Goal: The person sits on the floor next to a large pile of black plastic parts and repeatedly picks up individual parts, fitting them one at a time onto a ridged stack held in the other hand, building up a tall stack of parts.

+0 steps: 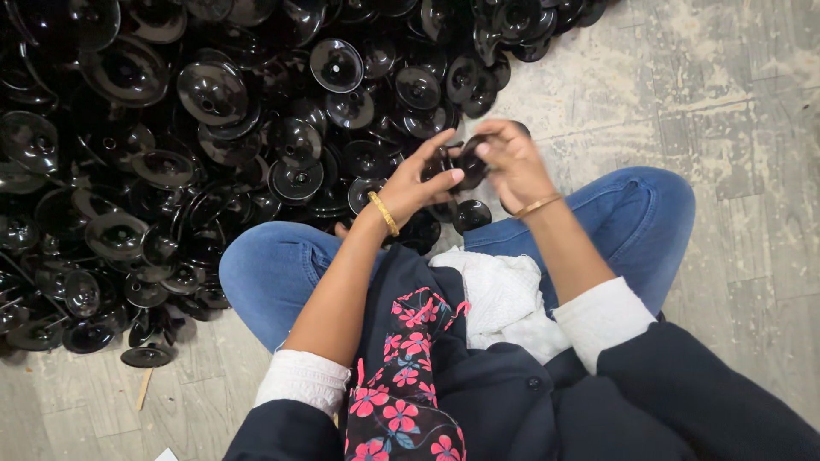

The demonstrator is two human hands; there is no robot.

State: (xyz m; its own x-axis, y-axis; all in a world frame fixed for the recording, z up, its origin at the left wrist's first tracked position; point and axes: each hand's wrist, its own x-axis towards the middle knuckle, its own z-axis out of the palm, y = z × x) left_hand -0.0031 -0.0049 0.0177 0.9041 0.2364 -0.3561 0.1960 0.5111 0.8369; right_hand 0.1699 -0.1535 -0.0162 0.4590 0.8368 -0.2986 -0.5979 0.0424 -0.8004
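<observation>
I sit cross-legged on the floor in blue jeans. My left hand (pixel 421 177) and my right hand (pixel 510 158) meet above my knees, both gripping a small glossy black round disc part (pixel 468 162) held between them. Each wrist carries a gold bangle. A second small black disc (pixel 471 214) lies just below my hands, near my right knee. A big heap of similar shiny black discs (pixel 213 128) lies right in front of my hands and spreads to the left.
The black heap covers the upper left of the view, reaching past my left knee (pixel 265 273). Grey worn floor (pixel 726 102) lies to the right. A white cloth (pixel 504 299) rests in my lap. A small wooden stick (pixel 143 388) lies lower left.
</observation>
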